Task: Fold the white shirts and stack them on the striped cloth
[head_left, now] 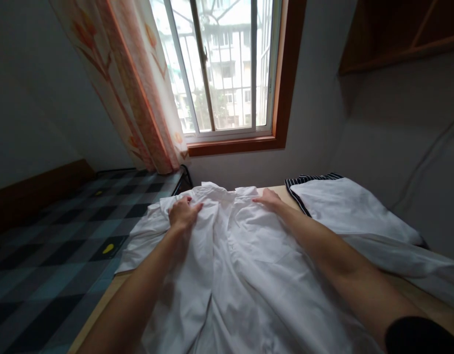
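A white shirt [227, 255] lies spread and creased along the wooden table, its collar end [214, 189] at the far edge. On the left part near that end, my left hand [183, 212] has its fingers curled into the fabric, thumb toward the middle. My right hand [269, 198] grips the cloth by the far right edge, thumb pointing left; its other fingers are partly hidden. Loose folds run down the shirt's middle toward me.
A folded white garment [348, 204] with black-and-white striped cloth [298, 194] lies at the right. To the left is a bed with a checked cover [61, 236]. Behind are a window [227, 73], a flowered curtain [138, 93] and a wall shelf [400, 54].
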`<state>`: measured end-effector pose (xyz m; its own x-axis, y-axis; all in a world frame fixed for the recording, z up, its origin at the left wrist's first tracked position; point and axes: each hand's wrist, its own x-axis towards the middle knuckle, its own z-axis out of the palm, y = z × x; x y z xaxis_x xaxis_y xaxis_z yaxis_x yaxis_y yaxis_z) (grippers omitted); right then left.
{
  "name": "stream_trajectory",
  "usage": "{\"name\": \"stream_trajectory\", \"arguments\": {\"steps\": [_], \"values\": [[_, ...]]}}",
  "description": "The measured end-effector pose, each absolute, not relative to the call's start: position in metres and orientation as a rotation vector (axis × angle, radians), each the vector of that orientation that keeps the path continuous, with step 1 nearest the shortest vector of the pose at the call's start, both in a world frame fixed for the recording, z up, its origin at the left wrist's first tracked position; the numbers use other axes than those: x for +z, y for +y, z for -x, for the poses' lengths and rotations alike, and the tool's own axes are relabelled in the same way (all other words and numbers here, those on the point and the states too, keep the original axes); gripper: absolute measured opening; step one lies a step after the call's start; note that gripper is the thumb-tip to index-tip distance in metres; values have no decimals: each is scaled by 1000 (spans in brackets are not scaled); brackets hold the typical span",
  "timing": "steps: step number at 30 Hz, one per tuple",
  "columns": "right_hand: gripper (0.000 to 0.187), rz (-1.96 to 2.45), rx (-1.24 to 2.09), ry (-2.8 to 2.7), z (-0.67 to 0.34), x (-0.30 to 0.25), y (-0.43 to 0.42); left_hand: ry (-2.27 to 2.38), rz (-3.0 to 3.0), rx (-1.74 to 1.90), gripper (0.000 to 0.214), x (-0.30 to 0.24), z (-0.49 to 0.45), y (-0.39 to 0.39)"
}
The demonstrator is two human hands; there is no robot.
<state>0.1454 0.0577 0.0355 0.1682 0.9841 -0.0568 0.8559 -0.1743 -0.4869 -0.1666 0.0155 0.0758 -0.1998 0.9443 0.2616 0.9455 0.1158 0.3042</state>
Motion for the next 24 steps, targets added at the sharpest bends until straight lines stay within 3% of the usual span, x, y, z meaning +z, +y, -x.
{"name": "stream_trajectory", "arguments": {"steps": [3, 5, 13, 18, 21, 24], "values": [[27, 2050, 491, -1773, -148, 31, 60, -2309, 2002, -644, 33, 76, 168, 18], [23, 2012, 407, -1754, -161, 38, 61, -2257, 1893, -684, 27, 80, 167, 20], [32, 2023, -166, -1440, -245, 70, 61, -2071, 1853, -681, 29, 93, 123, 18], [33, 2253, -170, -1528, -257, 57, 46, -2087, 2164, -385, 41, 105, 109, 14], [31, 2090, -273, -1691, -243, 53, 22, -2184, 2372, -389, 52, 112, 137, 1], [41, 1774, -296, -2021, -222, 46, -18, -2440, 2642, -411, 60, 112, 180, -30]]}}
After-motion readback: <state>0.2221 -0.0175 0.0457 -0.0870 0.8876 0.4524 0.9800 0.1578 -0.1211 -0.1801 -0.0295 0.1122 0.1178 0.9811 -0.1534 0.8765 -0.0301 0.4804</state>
